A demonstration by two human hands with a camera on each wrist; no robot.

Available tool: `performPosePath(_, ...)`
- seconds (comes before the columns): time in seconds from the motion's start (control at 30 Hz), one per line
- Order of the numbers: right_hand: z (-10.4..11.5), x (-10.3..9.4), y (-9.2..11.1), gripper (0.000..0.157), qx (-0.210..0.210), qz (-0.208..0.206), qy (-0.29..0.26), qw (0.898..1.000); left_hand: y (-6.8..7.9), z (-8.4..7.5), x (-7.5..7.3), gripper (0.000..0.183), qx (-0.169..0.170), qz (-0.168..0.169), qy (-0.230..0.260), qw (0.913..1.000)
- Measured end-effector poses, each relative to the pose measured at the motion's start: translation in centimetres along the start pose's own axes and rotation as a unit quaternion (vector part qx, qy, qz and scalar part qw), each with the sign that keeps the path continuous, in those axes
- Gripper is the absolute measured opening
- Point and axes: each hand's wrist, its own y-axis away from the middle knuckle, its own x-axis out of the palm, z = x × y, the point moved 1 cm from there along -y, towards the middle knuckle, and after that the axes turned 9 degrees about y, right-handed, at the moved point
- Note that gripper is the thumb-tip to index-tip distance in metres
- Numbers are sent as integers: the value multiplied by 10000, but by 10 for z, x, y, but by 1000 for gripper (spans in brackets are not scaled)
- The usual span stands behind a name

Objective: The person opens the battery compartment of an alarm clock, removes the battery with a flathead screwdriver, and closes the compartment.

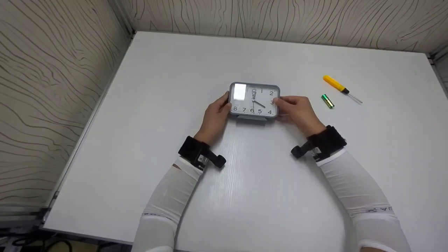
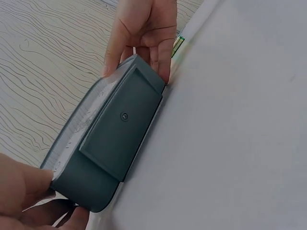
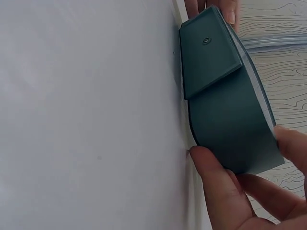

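A grey rectangular alarm clock (image 1: 259,99) with a white numbered dial faces up toward the head camera. My left hand (image 1: 215,113) grips its left end, thumb at the front rim and fingers round the side. At the right end, my right hand (image 1: 297,108) holds the clock with its thumb on the front edge by the 3. Both wrist views show the clock's underside, where a raised base panel (image 2: 122,122) bears one small screw (image 3: 206,41). The clock's back is hidden from the head view.
To the right of the clock a green and gold battery (image 1: 328,101) lies on the white table (image 1: 175,70). Just beyond it is a screwdriver (image 1: 336,84) with a yellow handle, its shaft pointing right. Wood-patterned panels (image 1: 280,17) border the table's back and left.
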Motion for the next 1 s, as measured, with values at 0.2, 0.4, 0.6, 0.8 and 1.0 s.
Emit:
performPosePath(0.2,-2,-2,-1,55,-27,-175,-39,9998,-1,1,1,51,-88,-81,-30,9999)
performPosePath(0.4,-3,-3,-4,52,-20,-268,-24,9996,-3,0,3,52,-152,-134,53,9998)
performPosePath(0.6,-2,-3,-5,53,69,-231,-94,9997,-4,1,3,52,-189,-156,84,9997)
performPosePath(0.8,-5,-3,-9,57,92,-263,-62,9996,-6,3,2,51,-213,-193,117,9995)
performPosePath(1.0,-4,0,-10,55,-37,-261,-241,9994,-7,5,1,51,-218,-136,209,9995)
